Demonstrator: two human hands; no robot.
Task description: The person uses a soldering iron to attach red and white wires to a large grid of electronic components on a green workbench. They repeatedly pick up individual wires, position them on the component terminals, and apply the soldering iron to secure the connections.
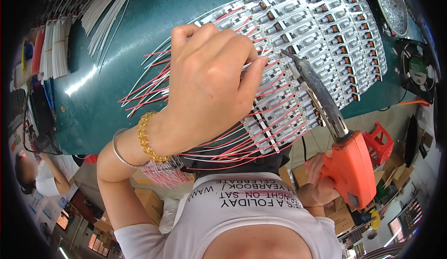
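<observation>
Left hand (212,75) pinches a white wire (265,52) over the circuit boards (333,49) — right hand (321,177) grips an orange soldering gun (352,170), tip over them!

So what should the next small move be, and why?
Perhaps ease the tip of the soldering gun onto the circuit boards beside the left hand: the right hand holds the gun, its tip close to the left thumb, and red wires run beneath that hand.
</observation>
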